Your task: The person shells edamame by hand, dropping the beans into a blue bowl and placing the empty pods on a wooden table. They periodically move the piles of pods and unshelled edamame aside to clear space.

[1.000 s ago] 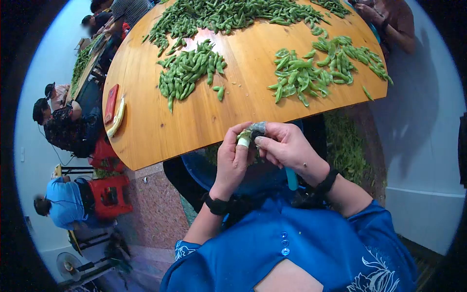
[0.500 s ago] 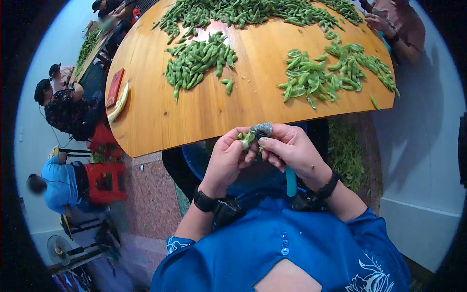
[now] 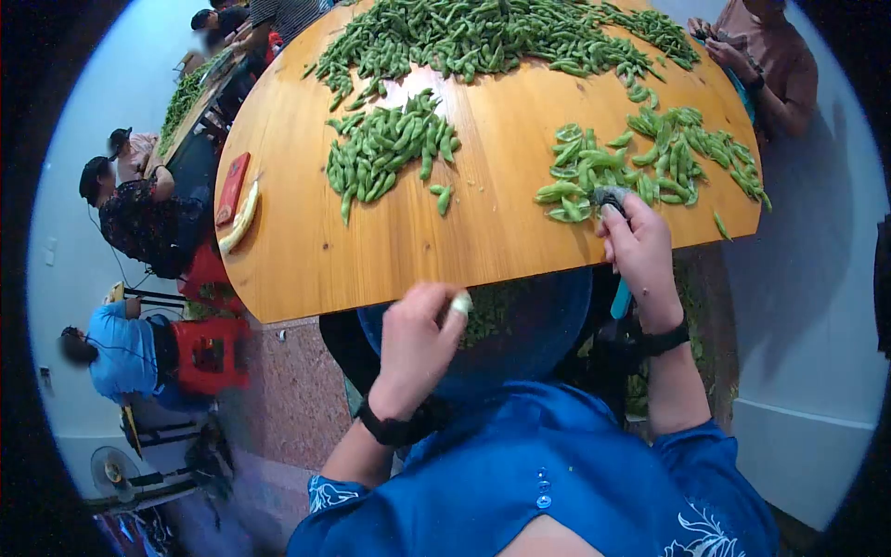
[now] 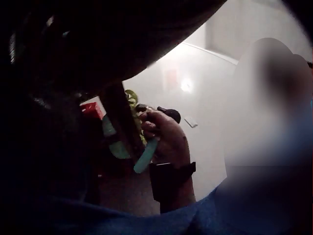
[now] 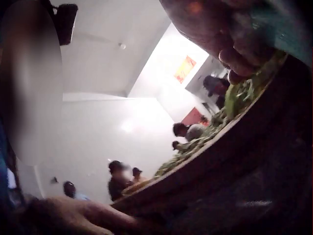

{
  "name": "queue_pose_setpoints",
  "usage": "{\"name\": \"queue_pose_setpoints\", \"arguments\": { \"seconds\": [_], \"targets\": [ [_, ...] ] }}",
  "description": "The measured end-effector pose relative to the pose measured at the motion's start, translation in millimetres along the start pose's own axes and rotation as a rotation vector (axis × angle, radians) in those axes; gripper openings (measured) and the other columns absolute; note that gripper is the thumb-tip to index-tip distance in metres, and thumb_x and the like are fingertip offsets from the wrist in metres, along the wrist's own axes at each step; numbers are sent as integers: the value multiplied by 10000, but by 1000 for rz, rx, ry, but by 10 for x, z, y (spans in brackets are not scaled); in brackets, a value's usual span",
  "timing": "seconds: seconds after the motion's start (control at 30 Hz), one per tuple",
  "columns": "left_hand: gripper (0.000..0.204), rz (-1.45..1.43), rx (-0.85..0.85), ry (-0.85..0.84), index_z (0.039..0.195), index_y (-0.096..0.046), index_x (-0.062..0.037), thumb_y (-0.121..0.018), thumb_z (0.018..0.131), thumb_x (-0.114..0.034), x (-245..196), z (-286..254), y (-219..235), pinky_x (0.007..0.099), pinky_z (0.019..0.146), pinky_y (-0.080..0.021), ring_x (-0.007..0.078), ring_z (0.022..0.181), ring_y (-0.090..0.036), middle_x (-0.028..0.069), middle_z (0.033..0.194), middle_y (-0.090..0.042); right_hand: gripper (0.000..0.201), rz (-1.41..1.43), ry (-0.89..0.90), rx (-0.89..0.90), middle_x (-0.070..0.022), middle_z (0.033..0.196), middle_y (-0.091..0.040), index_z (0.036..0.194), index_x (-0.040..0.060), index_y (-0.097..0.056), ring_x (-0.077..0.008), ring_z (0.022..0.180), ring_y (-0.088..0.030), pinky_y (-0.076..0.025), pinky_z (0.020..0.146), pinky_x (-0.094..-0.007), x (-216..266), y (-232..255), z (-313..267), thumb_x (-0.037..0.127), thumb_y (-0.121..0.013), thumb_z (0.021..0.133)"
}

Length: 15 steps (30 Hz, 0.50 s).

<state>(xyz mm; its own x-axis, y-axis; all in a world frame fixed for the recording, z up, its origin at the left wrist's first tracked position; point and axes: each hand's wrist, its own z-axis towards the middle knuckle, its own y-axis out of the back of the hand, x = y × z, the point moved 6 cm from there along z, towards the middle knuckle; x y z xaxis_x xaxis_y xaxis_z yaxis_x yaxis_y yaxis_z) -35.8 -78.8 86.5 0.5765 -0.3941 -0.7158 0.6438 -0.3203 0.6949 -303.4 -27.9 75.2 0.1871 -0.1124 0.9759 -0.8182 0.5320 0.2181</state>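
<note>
My right hand (image 3: 640,255) has its fingertips at the front of the lighter, flattened soybean pods (image 3: 682,153) on the table's right. Its curled fingers grip a tool by a teal handle (image 3: 621,299), which sticks out below the palm; the working end is hidden. Dark grey wrapping (image 3: 610,197) covers a fingertip. Over a blue tub (image 3: 561,348) with green bits inside, my left hand (image 3: 416,343) hangs with loosely bent fingers and nothing visible in it. White tape (image 3: 461,303) wraps its thumb. The left wrist view shows the teal handle (image 4: 146,156) beside the table edge.
A plump pod pile (image 3: 390,153) lies left of centre on the wooden table (image 3: 371,265), with a larger heap (image 3: 473,42) behind. A red case (image 3: 233,188) and a pale curved object (image 3: 241,218) lie at the left edge. Another person's hands (image 3: 729,51) are at the far right.
My hands have parted. The right moved up and right to the flattened pods with the teal-handled tool; the left moved down and left, and the pod seen in it is gone.
</note>
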Motion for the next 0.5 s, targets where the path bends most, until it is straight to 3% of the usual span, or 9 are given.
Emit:
{"name": "queue_pose_setpoints", "arguments": {
  "seconds": [0.03,0.13,0.23,0.37,0.43,0.47,0.5],
  "targets": [
    [125,157,-125,-119,880,-623,-12,-634,813,-117,-110,136,107,362,595,-451,292,652,-584,133,805,-608,177,43,-8,1,11,664,-557,1040,10,-608,-30,499,-459,-360,446,-204,11,-17,-17,81,-507,913],
    [133,235,-333,-157,889,-617,-9,-639,814,-117,-51,672,140,385,654,-465,300,717,-587,144,756,-571,215,100,12,39,18,665,-548,1092,9,-604,-31,495,-457,-362,441,-200,55,-157,-113,76,-507,912],
    [130,373,-282,-52,902,-615,-16,-627,823,-119,42,1011,14,408,694,-471,318,752,-588,150,764,-574,261,99,17,111,20,646,-533,1149,14,-590,-36,493,-459,-377,441,-208,84,-283,-201,74,-511,908],
    [120,433,-248,-129,926,-606,-16,-592,841,-100,86,1059,-34,427,723,-471,351,770,-580,158,787,-589,286,112,-19,250,10,632,-534,1177,24,-573,-50,482,-470,-388,442,-221,57,-423,-264,84,-520,903],
    [117,425,-247,-319,974,-584,-23,-546,892,-98,83,984,-77,373,652,-482,265,690,-593,123,769,-596,291,107,-42,339,9,649,-553,1190,34,-567,-51,479,-487,-395,441,-211,54,-514,-273,103,-504,914],
    [117,426,-236,-326,974,-584,-23,-546,892,-98,-33,897,-68,373,652,-482,265,690,-593,123,769,-596,291,112,-49,329,9,649,-553,1190,34,-567,-51,479,-487,-395,441,-211,72,-532,-265,103,-504,914],
    [121,65,-98,-115,1003,-576,-37,-525,917,-107,-102,800,-67,319,602,-465,192,642,-567,83,750,-585,270,187,-115,401,10,678,-565,1172,24,-566,-34,485,-482,-393,442,-190,86,-604,-277,112,-502,925]
  ]
}}
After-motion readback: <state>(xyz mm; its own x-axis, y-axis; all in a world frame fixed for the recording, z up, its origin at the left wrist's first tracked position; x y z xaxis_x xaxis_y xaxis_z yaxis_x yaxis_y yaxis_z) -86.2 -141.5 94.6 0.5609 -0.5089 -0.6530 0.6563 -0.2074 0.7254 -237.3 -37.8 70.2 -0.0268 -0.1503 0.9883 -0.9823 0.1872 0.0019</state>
